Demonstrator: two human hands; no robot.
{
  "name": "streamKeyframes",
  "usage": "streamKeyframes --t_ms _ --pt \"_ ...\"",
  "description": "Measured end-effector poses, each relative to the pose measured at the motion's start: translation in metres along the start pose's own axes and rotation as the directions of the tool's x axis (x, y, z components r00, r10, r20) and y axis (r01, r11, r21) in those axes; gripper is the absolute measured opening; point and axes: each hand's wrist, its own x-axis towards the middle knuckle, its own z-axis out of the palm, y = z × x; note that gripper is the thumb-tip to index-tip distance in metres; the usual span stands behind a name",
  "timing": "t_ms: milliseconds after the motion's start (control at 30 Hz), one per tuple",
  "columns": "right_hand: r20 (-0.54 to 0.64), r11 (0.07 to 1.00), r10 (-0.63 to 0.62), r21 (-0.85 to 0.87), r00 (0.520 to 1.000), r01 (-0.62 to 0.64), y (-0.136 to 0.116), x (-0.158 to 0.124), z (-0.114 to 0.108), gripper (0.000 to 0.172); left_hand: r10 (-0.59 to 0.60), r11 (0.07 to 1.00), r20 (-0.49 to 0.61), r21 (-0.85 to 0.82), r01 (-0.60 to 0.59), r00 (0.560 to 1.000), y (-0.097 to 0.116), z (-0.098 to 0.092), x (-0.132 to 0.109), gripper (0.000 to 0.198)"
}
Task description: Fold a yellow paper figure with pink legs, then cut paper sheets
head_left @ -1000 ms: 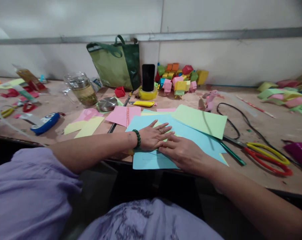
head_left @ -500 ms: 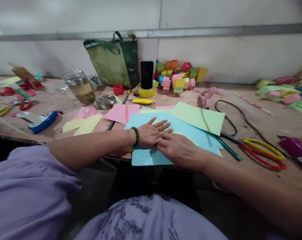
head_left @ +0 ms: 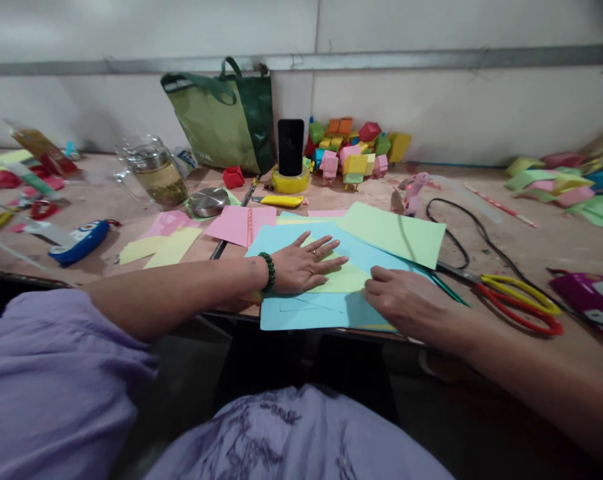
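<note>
My left hand (head_left: 308, 267), with a green bead bracelet at the wrist, lies flat with spread fingers on a folded pale yellow-green paper (head_left: 338, 283). Beneath that lies a blue sheet (head_left: 301, 320) with thin pencil lines, partly off the table's front edge. At the paper's right end is my right hand (head_left: 398, 297), its fingers curled together and low against the sheets. Whatever may be under those fingers is hidden. A light green sheet (head_left: 396, 233) rests on the blue ones just beyond.
Scissors (head_left: 521, 303) and a green pencil (head_left: 448, 290) lie at the right, by a purple glue gun (head_left: 588, 300). Behind stand a phone (head_left: 290, 147), folded paper figures (head_left: 354, 150), a green bag (head_left: 216, 127) and a glass mug (head_left: 154, 173). A yellow cutter (head_left: 281, 200) lies before the phone.
My right hand has slid to the right, away from my left hand, along the yellow-green paper. More of that paper is uncovered. My left hand stays flat, its fingers a little more spread.
</note>
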Motion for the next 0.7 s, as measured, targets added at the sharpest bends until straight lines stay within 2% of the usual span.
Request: streamKeyframes --t_ms 200,300,367,400,467,533,600,700 --pt "0.025 0.992 0.118 -0.041 0.993 -0.117 0.013 -0.046 0.016 0.010 0.013 1.000 -0.011 0.016 -0.013 1.000 -0.002 0.003 0.000 0.054" --pt "0.088 0.972 0.231 -0.057 0.969 -0.226 0.013 -0.052 0.009 0.015 0.018 0.999 -0.029 0.032 -0.017 0.999 -0.002 0.004 0.000 0.055" --pt "0.076 0.952 0.299 -0.096 0.951 -0.292 0.011 -0.048 0.000 0.018 0.015 0.999 -0.033 0.038 -0.014 0.999 -0.001 0.004 0.000 0.056" --pt "0.035 0.947 0.306 -0.117 0.951 -0.300 0.009 -0.045 -0.005 0.020 0.015 0.999 -0.033 0.040 -0.014 0.999 -0.001 0.004 -0.001 0.055" --pt "-0.057 0.960 0.238 -0.138 0.970 -0.244 0.004 -0.039 -0.009 0.033 0.020 0.999 -0.031 0.044 -0.018 0.999 -0.001 0.004 -0.001 0.055" --pt "-0.067 0.979 0.153 -0.125 0.986 -0.161 0.000 -0.037 -0.007 0.042 0.016 0.999 -0.033 0.048 -0.015 0.999 -0.001 0.004 -0.001 0.055" --pt "-0.010 0.986 0.135 -0.092 0.991 -0.136 -0.002 -0.041 0.001 0.036 0.015 0.999 -0.042 0.052 -0.013 0.999 -0.001 0.003 -0.001 0.055" --pt "0.034 0.965 0.256 -0.064 0.966 -0.253 0.001 -0.048 0.012 0.022 0.050 0.997 -0.069 0.068 -0.046 0.996 0.000 0.002 -0.001 0.055"
